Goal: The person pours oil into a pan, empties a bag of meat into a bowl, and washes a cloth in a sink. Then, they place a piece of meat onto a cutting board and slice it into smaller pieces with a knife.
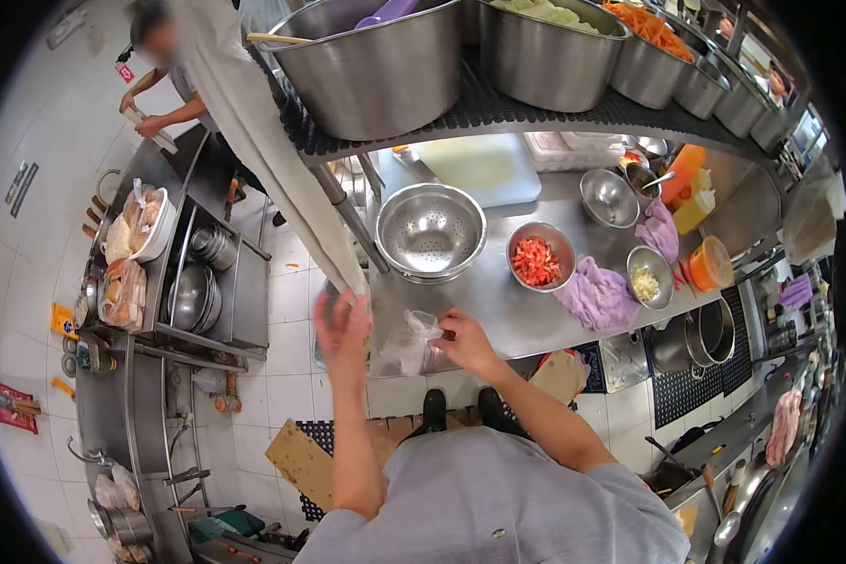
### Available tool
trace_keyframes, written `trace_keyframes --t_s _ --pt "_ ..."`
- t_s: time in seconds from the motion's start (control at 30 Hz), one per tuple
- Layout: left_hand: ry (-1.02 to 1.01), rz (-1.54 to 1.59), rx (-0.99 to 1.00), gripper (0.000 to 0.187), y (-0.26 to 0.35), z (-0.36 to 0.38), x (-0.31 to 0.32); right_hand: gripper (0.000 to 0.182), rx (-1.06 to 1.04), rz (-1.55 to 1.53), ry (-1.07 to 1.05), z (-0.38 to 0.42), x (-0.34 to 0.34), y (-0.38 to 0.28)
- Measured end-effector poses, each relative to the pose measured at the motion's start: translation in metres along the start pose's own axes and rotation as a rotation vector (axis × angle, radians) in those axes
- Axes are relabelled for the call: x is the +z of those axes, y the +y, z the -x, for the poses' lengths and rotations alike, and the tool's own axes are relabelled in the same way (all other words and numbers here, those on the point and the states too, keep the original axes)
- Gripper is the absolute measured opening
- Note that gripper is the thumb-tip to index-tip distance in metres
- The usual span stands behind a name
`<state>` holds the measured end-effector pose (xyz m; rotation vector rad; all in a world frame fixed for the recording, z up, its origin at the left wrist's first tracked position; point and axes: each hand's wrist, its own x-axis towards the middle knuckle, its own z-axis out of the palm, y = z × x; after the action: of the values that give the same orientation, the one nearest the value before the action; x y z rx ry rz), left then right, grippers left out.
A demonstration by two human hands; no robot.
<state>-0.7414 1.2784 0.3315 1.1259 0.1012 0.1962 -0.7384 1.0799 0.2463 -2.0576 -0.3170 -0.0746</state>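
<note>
My right hand [470, 344] pinches the gathered top of a clear plastic bag [408, 348] at the front edge of the steel counter. What the bag holds looks whitish, but I cannot make it out. Left of the bag, my left hand [344, 327] is raised with its fingers apart, by the lower end of a long white cloth [282, 188]. Behind the bag stands a steel colander [431, 230]. To its right is a steel bowl of chopped red pieces [538, 261], beside a crumpled purple cloth [596, 296].
A white cutting board [479, 171] lies behind the colander. A small bowl of chopped pale pieces [645, 282] and an orange-lidded tub [711, 263] stand at right. Above, a shelf [536, 122] bears large steel containers. Another person [174, 80] works at far left.
</note>
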Motion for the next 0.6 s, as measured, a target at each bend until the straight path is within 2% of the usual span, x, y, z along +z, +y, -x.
trace_keyframes --t_s 0.07,0.1,0.17,0.2,0.27,0.3,0.37,0.4,0.47,0.6 --pt "0.003 -0.360 0.130 0.046 -0.018 -0.016 -0.044 0.022 0.008 -0.167 0.027 -0.001 -0.001 0.002" --pt "-0.003 -0.359 0.139 0.046 -0.024 -0.014 -0.042 0.022 0.000 -0.167 0.035 -0.005 -0.001 0.001" --pt "-0.481 -0.819 0.290 0.026 -0.040 0.003 -0.030 0.021 0.023 -0.135 0.067 -0.004 0.003 0.001" --pt "-0.479 -0.820 0.288 0.026 -0.042 0.002 -0.022 0.021 0.024 -0.136 0.065 -0.004 0.002 -0.002" --pt "-0.598 -1.246 0.657 0.013 -0.040 -0.002 -0.006 0.017 0.020 0.017 0.069 -0.003 -0.004 -0.011" --pt "-0.589 -1.243 0.655 0.013 -0.036 -0.003 -0.004 0.017 0.017 0.021 0.062 -0.002 -0.006 -0.009" --pt "-0.565 -1.368 0.382 0.014 -0.027 -0.007 -0.004 0.015 -0.101 0.071 0.092 -0.001 -0.012 -0.006" --pt "-0.562 -1.369 0.382 0.014 -0.027 -0.009 -0.010 0.015 -0.103 0.070 0.091 0.000 -0.010 -0.009" --pt "-0.527 -1.415 0.399 0.016 -0.027 -0.012 -0.023 0.018 0.086 0.010 0.164 0.004 -0.005 -0.015" --pt "-0.597 -1.313 0.273 0.015 -0.022 -0.010 -0.021 0.019 0.046 0.019 0.193 0.005 -0.001 -0.009"
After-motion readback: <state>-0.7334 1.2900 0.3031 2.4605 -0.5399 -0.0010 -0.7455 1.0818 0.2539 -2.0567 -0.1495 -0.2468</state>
